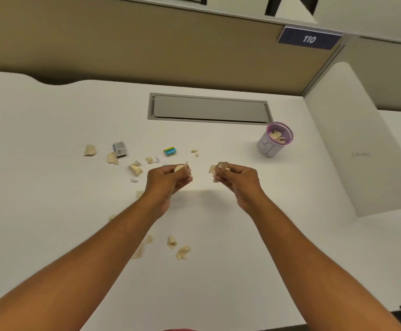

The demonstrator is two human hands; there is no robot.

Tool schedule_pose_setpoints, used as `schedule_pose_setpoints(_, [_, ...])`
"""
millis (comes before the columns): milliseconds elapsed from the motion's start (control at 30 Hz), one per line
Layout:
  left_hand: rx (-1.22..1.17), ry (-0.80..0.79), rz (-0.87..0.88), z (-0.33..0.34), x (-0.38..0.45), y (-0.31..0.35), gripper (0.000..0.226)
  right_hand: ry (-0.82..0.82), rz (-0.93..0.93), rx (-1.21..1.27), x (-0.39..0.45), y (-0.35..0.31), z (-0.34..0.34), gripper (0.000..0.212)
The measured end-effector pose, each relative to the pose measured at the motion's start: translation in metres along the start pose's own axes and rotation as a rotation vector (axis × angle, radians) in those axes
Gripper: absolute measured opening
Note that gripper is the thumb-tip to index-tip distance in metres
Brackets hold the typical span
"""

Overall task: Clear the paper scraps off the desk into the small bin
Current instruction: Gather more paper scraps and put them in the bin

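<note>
Head view: the left hand [168,180] has its fingers [182,174] curled closed around a tan paper scrap [180,167], and the right hand [236,180] has its fingers pinched closed on a crumpled tan wad [218,168]. Both hands are raised above the white table [51,211], facing each other a little apart, with bare forearms reaching in from the 7 and 5 o'clock corners. The small bin [274,140], white with a purple rim and scraps already inside, stands at about 1 o'clock from the right hand, well apart. Loose scraps [136,169] lie on the table at 9 to 10 o'clock from the left hand, beside a grey box [119,149] and a blue-and-yellow eraser [170,151]. More scraps [182,252] lie between the forearms at 6 o'clock.
</note>
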State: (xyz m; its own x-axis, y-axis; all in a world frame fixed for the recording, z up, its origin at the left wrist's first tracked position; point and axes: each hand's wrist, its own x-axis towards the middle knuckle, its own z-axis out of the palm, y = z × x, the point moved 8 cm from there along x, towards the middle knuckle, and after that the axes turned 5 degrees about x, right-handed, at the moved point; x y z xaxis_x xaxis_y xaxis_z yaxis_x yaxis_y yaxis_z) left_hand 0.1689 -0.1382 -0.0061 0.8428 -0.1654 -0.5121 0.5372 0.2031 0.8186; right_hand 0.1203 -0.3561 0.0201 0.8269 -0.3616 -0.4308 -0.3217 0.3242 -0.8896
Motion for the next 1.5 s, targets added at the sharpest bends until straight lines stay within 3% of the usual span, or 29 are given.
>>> schedule_pose_setpoints(167, [0.021,-0.122,0.037,0.106,0.019,0.023,0.006,0.146,-0.148,-0.009,0.035,-0.075,-0.083,0.016])
schedule_pose_setpoints(267, [0.106,-0.173,0.077,0.177,0.035,0.038,0.015,0.267,-0.221,-0.174,0.063,-0.114,-0.13,0.01])
schedule_pose_setpoints(467, [0.468,-0.165,0.119,0.292,0.077,0.05,0.022,0.386,-0.207,-0.397,0.115,-0.156,-0.17,0.02])
schedule_pose_setpoints(733, [0.942,-0.094,0.035,0.337,0.105,0.048,0.048,0.268,-0.046,-0.857,0.152,-0.169,-0.166,0.038])
schedule_pose_setpoints(833, [0.876,-0.144,-0.034,0.342,0.103,0.053,0.039,0.184,0.061,-0.844,0.158,-0.172,-0.165,0.041])
schedule_pose_setpoints(967, [0.695,-0.18,-0.121,0.348,0.089,0.065,0.009,0.199,0.073,-0.718,0.165,-0.18,-0.168,0.026])
schedule_pose_setpoints(1167, [0.588,-0.229,-0.2,0.356,0.069,0.061,0.018,0.251,-0.051,-0.88,0.16,-0.175,-0.164,0.031])
schedule_pose_setpoints(1333, [0.583,-0.222,-0.222,0.352,0.069,0.057,0.016,0.311,-0.088,-0.702,0.152,-0.172,-0.177,0.03])
schedule_pose_setpoints(1500, [0.452,-0.311,-0.232,0.35,0.065,0.054,0.043,0.254,-0.016,-0.471,0.143,-0.163,-0.181,0.02])
